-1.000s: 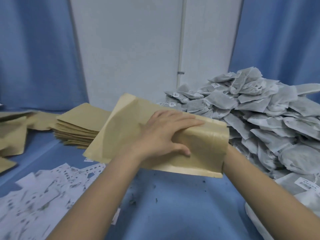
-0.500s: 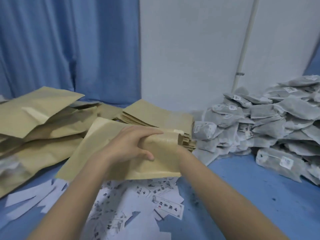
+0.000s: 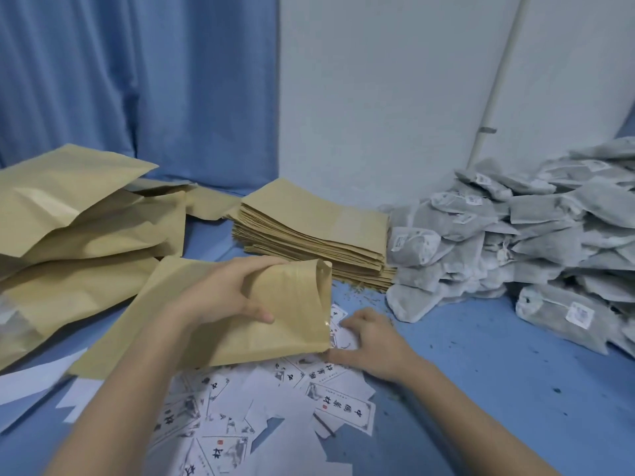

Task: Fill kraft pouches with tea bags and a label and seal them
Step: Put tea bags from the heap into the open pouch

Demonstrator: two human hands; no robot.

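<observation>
Beside kraft pouch [image 3: 292,338] mouth: right hand [image 3: 374,341] on labels [image 3: 343,410], grasp unclear; left hand [image 3: 223,297] grips pouch. Probable risk: overlapping labels lifting together.

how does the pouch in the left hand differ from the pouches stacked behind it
The held pouch is one, gripped by the left hand, raised and tilted, mouth gaping; the stacked pouches are many, lying flat in a neat pile. Both are plain kraft paper.

My left hand [image 3: 223,297] gripped the pouch [image 3: 285,338] near its mouth, thumb in front, fingers over the top. My right hand [image 3: 374,341] lay on the labels [image 3: 343,410], fingers bent, grip unclear.
</observation>
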